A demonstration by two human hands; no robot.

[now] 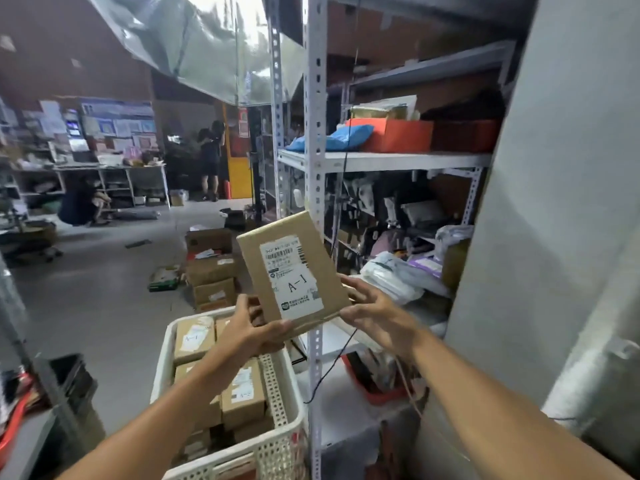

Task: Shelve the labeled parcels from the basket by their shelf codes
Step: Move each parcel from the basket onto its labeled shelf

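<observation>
Two hands hold one flat brown cardboard parcel [292, 273] with white label "A-1" up between them: left hand [247, 329] grips its lower corner, right hand [372, 311] supports its edge with straight fingers. Below the left hand stands the white perforated plastic basket [277, 445] with more parcels. Code is being read, I judge; next, find the A-1 place on the grey metal shelf rack [381, 161] beyond the right hand.

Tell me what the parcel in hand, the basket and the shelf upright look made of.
Parcel: brown cardboard, matte, with a white paper label handwritten A-1. Basket: cream plastic by its look, with moulded perforated walls and slight sheen. Shelf upright: probably painted steel, a pale slotted angle post with regular punched holes. Left hand grips the parcel; right hand steadies its edge.
</observation>
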